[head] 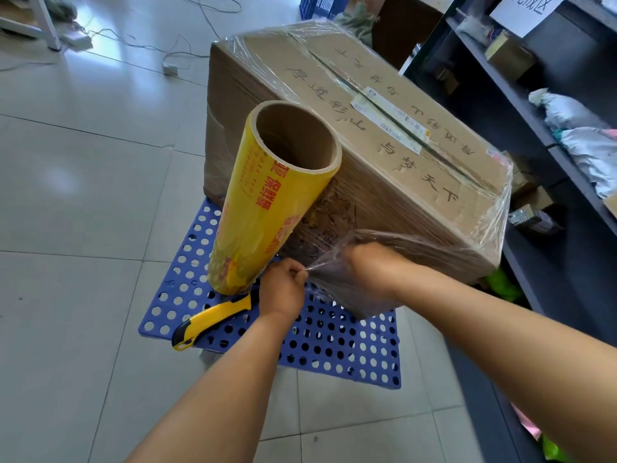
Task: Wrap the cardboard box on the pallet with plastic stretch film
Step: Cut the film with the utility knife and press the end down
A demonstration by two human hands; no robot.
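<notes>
A large cardboard box [384,105] with printed characters stands on a blue perforated pallet [334,349], its sides covered in clear stretch film. A yellow film roll [267,202] stands upright on the pallet, leaning against the box's near side. My left hand [283,289] pinches a bunched end of loose film [320,265] just right of the roll's base. My right hand [370,265] is pressed against the box's lower side, under or within that loose film, gripping it. A yellow and black utility knife [210,319] lies on the pallet by my left wrist.
Dark shelving [534,105] with bags and small boxes runs along the right, close to the box. Cables and a power strip [171,68] lie on the tiled floor at the back left. A blue crate [320,5] stands behind the box.
</notes>
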